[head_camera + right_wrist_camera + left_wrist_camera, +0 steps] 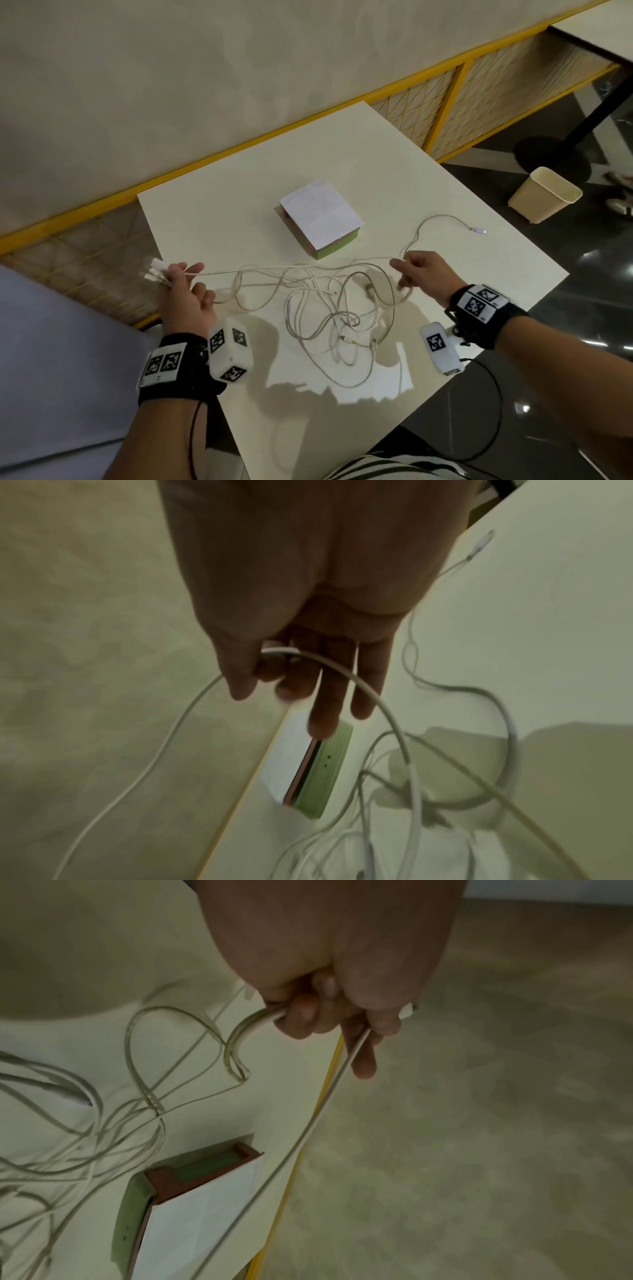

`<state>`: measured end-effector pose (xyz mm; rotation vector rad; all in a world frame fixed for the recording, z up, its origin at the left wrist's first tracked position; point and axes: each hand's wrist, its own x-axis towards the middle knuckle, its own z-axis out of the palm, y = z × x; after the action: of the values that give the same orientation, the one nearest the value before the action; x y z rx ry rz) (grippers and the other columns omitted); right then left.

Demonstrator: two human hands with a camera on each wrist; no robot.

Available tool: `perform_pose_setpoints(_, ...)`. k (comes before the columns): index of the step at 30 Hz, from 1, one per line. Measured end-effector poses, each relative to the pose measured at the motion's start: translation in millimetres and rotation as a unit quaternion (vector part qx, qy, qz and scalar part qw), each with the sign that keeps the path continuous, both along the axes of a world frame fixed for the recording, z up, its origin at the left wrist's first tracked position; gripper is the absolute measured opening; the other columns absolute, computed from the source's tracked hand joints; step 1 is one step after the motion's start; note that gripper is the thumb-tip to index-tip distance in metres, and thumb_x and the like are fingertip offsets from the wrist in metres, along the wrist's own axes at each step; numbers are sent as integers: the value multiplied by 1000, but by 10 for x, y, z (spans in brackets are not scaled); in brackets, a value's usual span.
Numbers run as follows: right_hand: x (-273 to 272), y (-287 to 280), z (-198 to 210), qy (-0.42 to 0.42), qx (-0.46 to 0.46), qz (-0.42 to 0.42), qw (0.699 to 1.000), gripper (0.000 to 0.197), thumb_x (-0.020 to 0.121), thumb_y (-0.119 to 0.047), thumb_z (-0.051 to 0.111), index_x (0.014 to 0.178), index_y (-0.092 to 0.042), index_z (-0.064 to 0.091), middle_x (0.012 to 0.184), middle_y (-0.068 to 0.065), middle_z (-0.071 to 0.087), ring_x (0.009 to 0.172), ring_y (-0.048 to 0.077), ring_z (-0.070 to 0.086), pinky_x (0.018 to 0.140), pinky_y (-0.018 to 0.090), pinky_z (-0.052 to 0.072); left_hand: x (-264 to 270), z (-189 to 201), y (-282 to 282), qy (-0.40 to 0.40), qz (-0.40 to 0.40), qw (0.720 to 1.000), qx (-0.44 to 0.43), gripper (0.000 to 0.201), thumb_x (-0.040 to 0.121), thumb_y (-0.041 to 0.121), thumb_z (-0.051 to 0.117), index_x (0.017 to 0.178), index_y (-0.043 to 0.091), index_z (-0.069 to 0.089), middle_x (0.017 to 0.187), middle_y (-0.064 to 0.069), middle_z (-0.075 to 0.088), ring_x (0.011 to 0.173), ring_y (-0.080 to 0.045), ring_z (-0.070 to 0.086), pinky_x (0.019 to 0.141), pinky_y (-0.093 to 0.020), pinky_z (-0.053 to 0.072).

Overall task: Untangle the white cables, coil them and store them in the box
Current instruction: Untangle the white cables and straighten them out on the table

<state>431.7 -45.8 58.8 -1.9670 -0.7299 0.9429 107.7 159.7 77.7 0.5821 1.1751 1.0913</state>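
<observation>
Left hand [186,294] fingers clamp plug ends, right hand [423,274] fingers pinch one strand, limp light white cables [329,308] tangled mid-frame on counter [445,192] below the probably closed box [320,217]; grip near plugs.

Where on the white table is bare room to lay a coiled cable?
Bare: the far left corner of the white table, left of the paper-covered box, and the right edge beyond the loose plug end. Crowded: the tangled white cables.
</observation>
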Motion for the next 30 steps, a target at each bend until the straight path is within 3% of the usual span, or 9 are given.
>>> perform_pose_setpoints(3, 174, -93, -7, -149, -97, 81, 981, 39, 84, -31, 68, 57, -16, 44, 51, -3, 43, 51, 14, 43, 53, 24, 35, -67, -128, 32, -12, 24, 1000, 1, 22, 100, 31, 39, 79, 25, 47, 53, 13, 58, 37, -3, 31, 37, -14, 24)
perform_pose_setpoints(9, 380, -308, -294, -270, -254, 137, 919, 26, 86, -35, 62, 68, -20, 51, 72, 2, 54, 76, 23, 52, 67, 28, 39, -170, -205, 75, -91, 81, 991, -63, 32, 99, 32, 39, 68, 24, 43, 46, 9, 46, 55, -7, 58, 65, -31, 56)
perform_pose_setpoints(11, 363, -358, -378, -260, -269, 155, 914, 28, 87, -38, 60, 70, -18, 52, 74, 2, 54, 76, 22, 51, 67, 28, 38, -193, -210, 60, -123, 92, 985, -72, 34, 100, 28, 37, 66, 23, 39, 41, 7, 36, 40, -7, 45, 64, -28, 54)
perform_pose_setpoints(14, 385, -364, -383, -251, -271, 165, 914, 34, 85, -41, 62, 62, -19, 51, 64, -3, 51, 72, 21, 51, 64, 28, 36, -315, -222, 117, -135, 88, 984, -79, 33, 98, 21, 32, 65, 25, 33, 37, 6, 27, 32, -6, 26, 42, -12, 29)
perform_pose_setpoints(18, 670, -398, -287, -217, -228, 21, 949, 32, 82, -33, 68, 64, -9, 62, 68, 5, 66, 72, 26, 61, 68, 32, 46, -523, -294, 211, -107, 92, 988, -65, 34, 98, 19, 30, 65, 25, 33, 39, 6, 27, 32, -5, 24, 44, -16, 14)
perform_pose_setpoints(21, 765, -370, -197, 2, -118, -188, 975, 23, 87, -27, 62, 76, -7, 65, 98, 5, 72, 79, 22, 65, 77, 35, 46, -613, -387, 274, -88, 101, 989, -67, 33, 97, 17, 28, 65, 25, 33, 40, 8, 28, 33, -5, 26, 54, -20, 11)
perform_pose_setpoints(24, 737, -233, -65, 164, -19, -298, 940, 36, 94, -39, 50, 82, -8, 61, 74, 9, 70, 73, 22, 66, 73, 36, 51, -582, -354, 284, -76, 112, 988, -69, 26, 87, 8, 33, 66, 24, 31, 40, 7, 28, 33, -6, 27, 57, -20, 12)
perform_pose_setpoints(28, 731, -53, 32, 216, 18, -369, 904, 47, 96, -46, 42, 69, -8, 48, 52, 6, 38, 48, 24, 45, 64, 41, 54, -435, -241, 228, -71, 122, 988, -65, 22, 74, 5, 40, 66, 23, 30, 38, 6, 25, 32, -7, 25, 42, -14, 16)
perform_pose_setpoints(30, 785, -31, 109, 94, -60, -285, 952, 48, 96, -49, 38, 68, -11, 47, 59, 7, 41, 52, 23, 40, 64, 36, 47, -452, -224, 221, -54, 128, 988, -67, 25, 84, 6, 34, 66, 23, 31, 41, 7, 26, 34, -7, 25, 40, -14, 19)
